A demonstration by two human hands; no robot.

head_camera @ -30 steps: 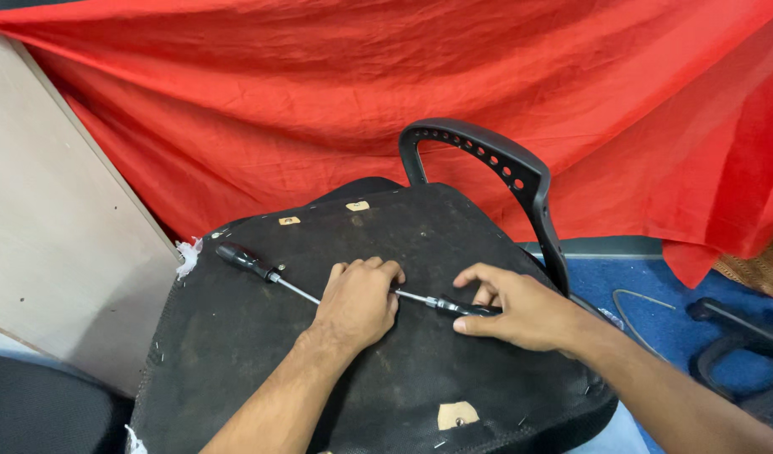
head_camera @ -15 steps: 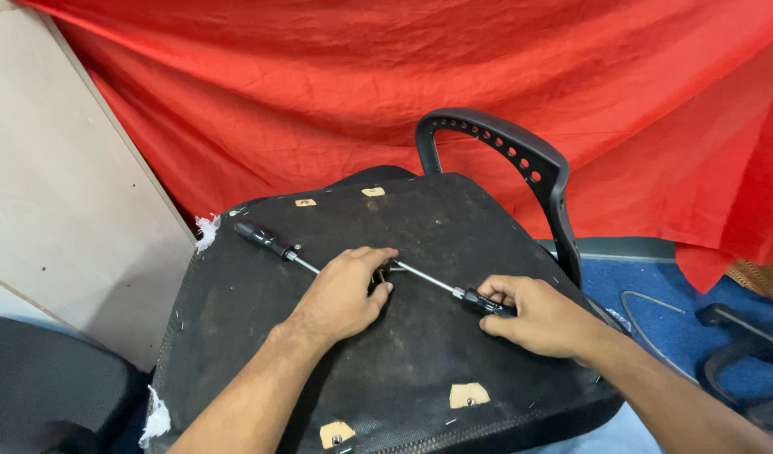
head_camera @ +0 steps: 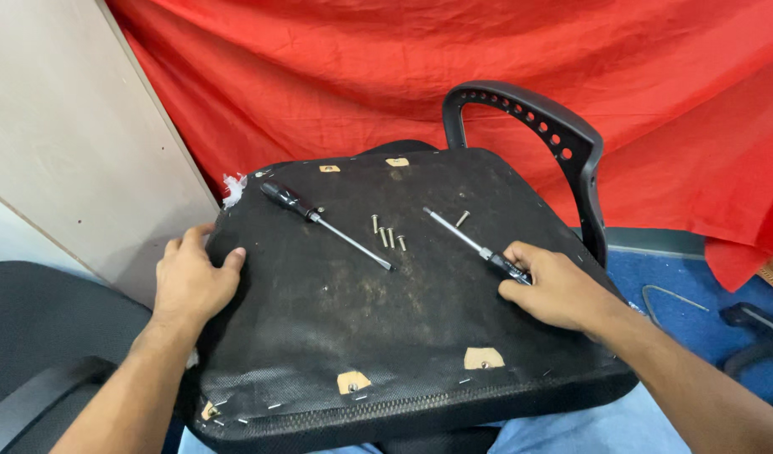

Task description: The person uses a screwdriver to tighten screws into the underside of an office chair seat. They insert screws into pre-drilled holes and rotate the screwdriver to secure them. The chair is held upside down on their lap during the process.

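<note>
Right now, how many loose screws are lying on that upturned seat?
5. Four screws lie clustered mid-seat, between the two screwdrivers; a fifth screw lies beside the shaft of the screwdriver that the right hand holds. Others may be hidden under the hands.

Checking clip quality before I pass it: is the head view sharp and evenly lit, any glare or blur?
Head view: sharp on the seat base, screws and both screwdrivers; lighting soft and even, shadows faint; no glare; the left hand and right hand show no motion blur.
</note>
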